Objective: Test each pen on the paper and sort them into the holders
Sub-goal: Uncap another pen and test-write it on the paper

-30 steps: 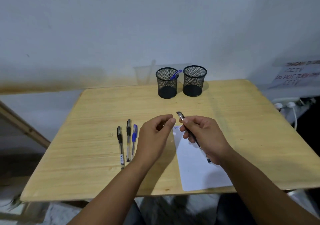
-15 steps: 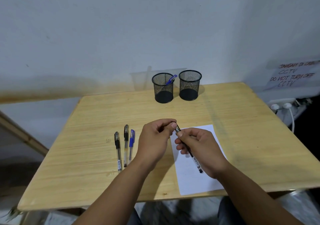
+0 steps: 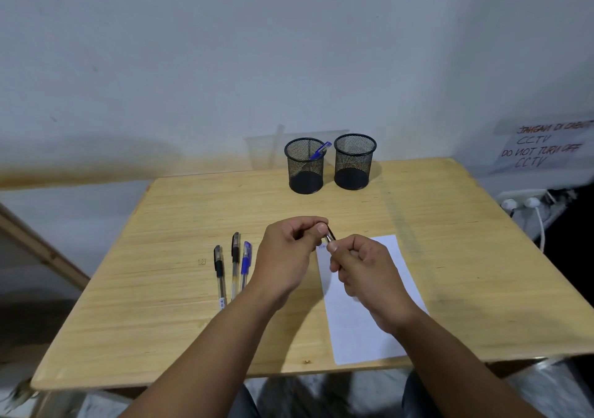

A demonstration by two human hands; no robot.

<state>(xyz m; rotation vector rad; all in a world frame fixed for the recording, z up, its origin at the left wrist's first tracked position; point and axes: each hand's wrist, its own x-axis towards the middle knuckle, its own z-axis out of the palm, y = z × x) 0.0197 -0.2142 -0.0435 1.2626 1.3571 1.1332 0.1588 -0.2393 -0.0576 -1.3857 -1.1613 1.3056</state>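
Most of a dark pen (image 3: 330, 237) is hidden inside two hands meeting above the wooden desk (image 3: 450, 257); only a short stretch shows between the left hand (image 3: 286, 257) and right hand (image 3: 363, 276). Whether its cap is on is unclear. Faint blue marks at the far left corner of the white paper sheet (image 3: 385, 257) are too small to read. Both forearms leave at the bottom edge.

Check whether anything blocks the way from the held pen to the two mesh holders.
Nothing visible does. The pen sits between both hands; the bare wooden table stretches from it to the left holder and the right holder.
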